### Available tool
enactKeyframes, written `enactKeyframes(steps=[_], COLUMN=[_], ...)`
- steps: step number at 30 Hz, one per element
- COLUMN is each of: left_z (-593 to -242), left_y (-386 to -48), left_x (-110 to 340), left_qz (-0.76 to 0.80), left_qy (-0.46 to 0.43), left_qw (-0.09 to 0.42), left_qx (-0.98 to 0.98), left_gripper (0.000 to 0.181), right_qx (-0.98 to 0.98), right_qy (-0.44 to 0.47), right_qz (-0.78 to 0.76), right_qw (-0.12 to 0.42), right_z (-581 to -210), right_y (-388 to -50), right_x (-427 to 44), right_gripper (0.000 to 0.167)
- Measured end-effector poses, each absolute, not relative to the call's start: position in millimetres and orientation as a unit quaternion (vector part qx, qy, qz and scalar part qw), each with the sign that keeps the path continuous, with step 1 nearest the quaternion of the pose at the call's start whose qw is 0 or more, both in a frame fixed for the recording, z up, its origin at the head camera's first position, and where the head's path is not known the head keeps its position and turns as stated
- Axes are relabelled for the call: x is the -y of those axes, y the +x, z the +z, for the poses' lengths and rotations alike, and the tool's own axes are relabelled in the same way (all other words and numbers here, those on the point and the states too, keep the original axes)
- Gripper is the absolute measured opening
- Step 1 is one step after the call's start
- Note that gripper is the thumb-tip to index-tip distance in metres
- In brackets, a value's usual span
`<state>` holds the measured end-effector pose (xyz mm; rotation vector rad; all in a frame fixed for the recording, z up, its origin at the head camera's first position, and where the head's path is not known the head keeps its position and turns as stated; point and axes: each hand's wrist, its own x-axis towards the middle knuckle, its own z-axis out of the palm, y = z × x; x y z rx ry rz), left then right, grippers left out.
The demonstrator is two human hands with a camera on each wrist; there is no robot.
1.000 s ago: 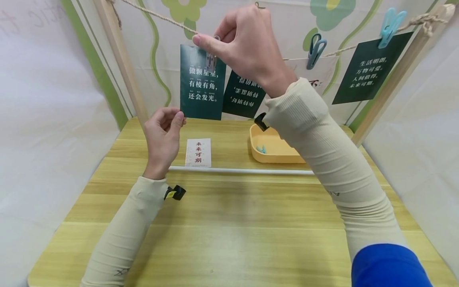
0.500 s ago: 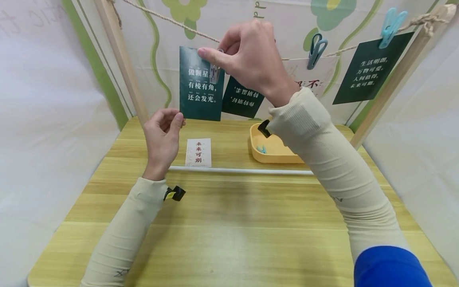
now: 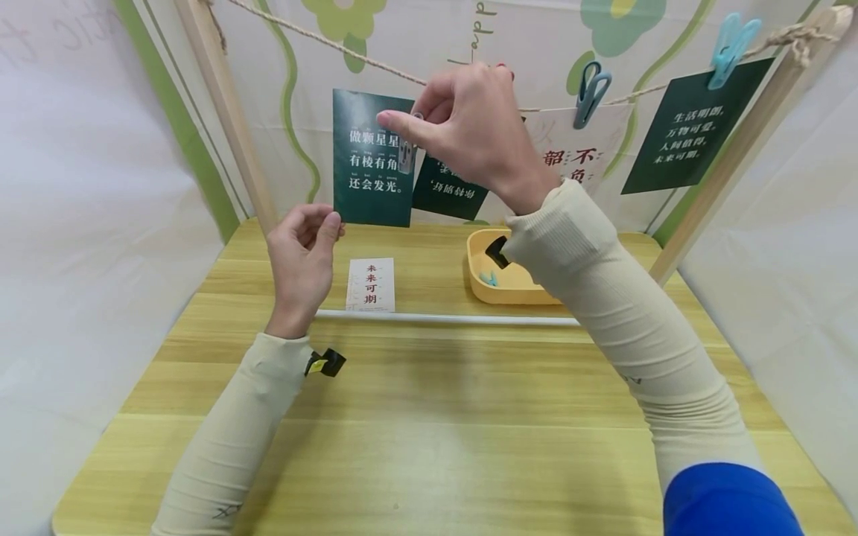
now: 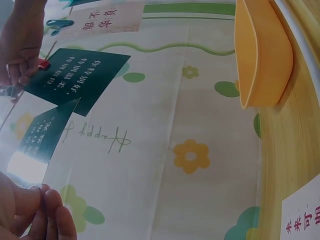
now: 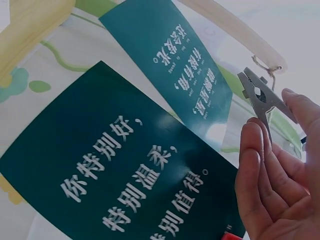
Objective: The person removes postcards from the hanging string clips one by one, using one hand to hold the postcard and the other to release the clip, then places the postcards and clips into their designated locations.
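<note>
My left hand point(image 3: 302, 260) pinches the lower left corner of a dark green card point(image 3: 373, 175) with white Chinese text, held up in front of the rope. My right hand point(image 3: 476, 123) pinches a grey clothespin point(image 5: 265, 100) by its handles between thumb and fingers. In the head view the clothespin overlaps the card's right edge; in the right wrist view it shows apart from the card. Behind my right hand, a second green card point(image 5: 115, 165) hangs, partly covered in the head view. A red clip point(image 4: 44, 64) sits at its top edge.
A twine rope point(image 3: 322, 45) spans two wooden posts. A white card under a blue-grey clothespin point(image 3: 591, 97) and a green card point(image 3: 697, 126) under a light blue clothespin point(image 3: 732, 50) hang at right. Below are a yellow tray point(image 3: 516, 296), a white card point(image 3: 371, 285) and a white rod point(image 3: 449, 319).
My right hand has moved down and slightly right with the clothespin, away from the rope and the card's top edge. The card and my left hand have shifted slightly down and left.
</note>
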<state>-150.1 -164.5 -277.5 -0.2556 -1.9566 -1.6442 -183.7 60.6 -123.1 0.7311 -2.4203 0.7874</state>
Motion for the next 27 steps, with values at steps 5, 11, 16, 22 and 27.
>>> enactKeyframes(steps=[5, 11, 16, 22, 27], left_z=[-278.9, -280.6, -281.2, -281.5, -282.7], left_y=[-150.0, -149.8, -148.5, -147.4, -147.1], left_x=[165.8, 166.8, 167.1, 166.4, 166.6], left_qz=[-0.615, -0.614, -0.610, -0.608, -0.607], left_qy=[-0.096, -0.092, -0.085, -0.079, -0.077], left_qw=[0.280, 0.279, 0.278, 0.274, 0.272], left_qx=[0.731, 0.733, 0.737, 0.741, 0.742], left_gripper=[0.025, 0.026, 0.026, 0.027, 0.027], right_qx=[0.887, 0.888, 0.884, 0.881, 0.881], right_qy=[0.268, 0.268, 0.271, 0.271, 0.266], right_qz=[0.292, 0.297, 0.310, 0.323, 0.331], right_qw=[0.237, 0.225, 0.220, 0.215, 0.210], right_z=[-128.1, -134.4, -140.2, -147.9, -153.5], right_y=[-183.9, -183.0, -183.1, -184.4, -185.2], right_x=[-62.7, -65.3, -67.0, -70.5, -72.0], right_gripper=[0.045, 0.043, 0.041, 0.039, 0.039])
